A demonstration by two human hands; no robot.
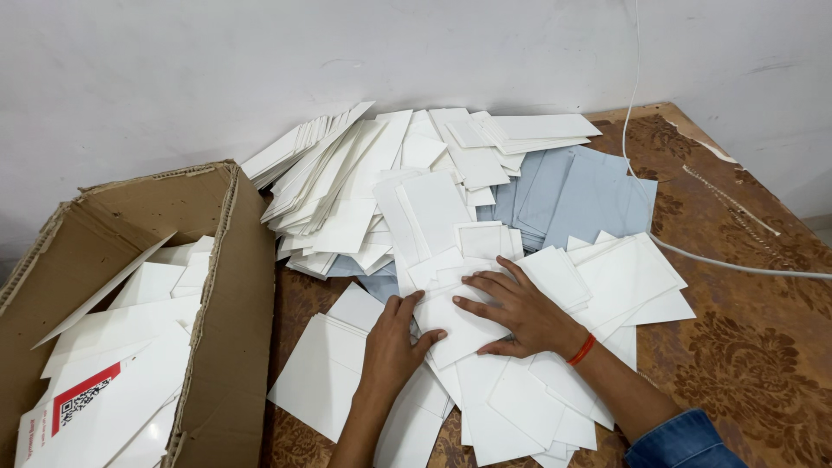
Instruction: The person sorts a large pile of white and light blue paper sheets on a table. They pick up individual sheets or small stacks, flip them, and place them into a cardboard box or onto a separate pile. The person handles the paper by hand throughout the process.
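White envelopes (451, 217) lie heaped across the brown patterned tabletop (745, 347), some pale blue ones (589, 195) among them. Both hands press flat on one envelope (464, 325) near the front edge: left hand (394, 342) open, right hand (520, 312) open with fingers spread (orange band at the wrist). Left stands a cardboard box (234, 286) holding more.

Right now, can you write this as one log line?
left hand: on white envelope | right hand: flat on it | cardboard box: left
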